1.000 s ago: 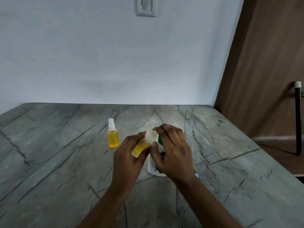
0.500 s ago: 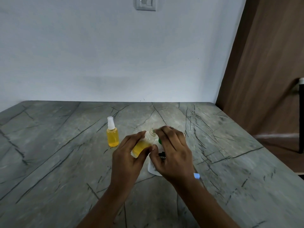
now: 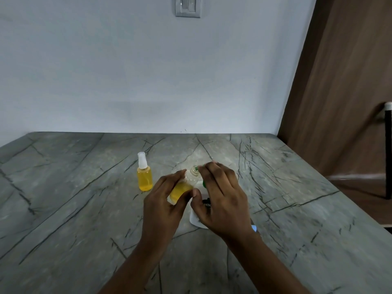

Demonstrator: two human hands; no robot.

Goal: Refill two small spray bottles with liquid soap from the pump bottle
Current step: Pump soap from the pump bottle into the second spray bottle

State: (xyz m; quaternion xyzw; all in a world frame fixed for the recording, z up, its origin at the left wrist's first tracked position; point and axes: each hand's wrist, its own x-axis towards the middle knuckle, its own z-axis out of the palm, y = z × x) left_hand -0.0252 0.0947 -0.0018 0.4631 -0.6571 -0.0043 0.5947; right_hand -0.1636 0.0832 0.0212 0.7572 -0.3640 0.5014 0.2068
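A small clear uncapped spray bottle, part full of yellow soap, tilts in the left hand, fingers gripping it; the right hand presses closed on the white green-topped pump bottle; a capped yellow spray bottle stands left on the grey tabletop

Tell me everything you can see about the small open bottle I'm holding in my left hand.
The small clear plastic bottle has no spray top: its threaded neck is bare and open. Yellow-orange liquid fills roughly its lower half, with the shoulder and neck looking empty. It is tilted, mouth pointing up and to the right, held above the grey marbled countertop. The left hand grips its lower body between thumb and fingers. The right hand is close by its neck; whether they touch is unclear.
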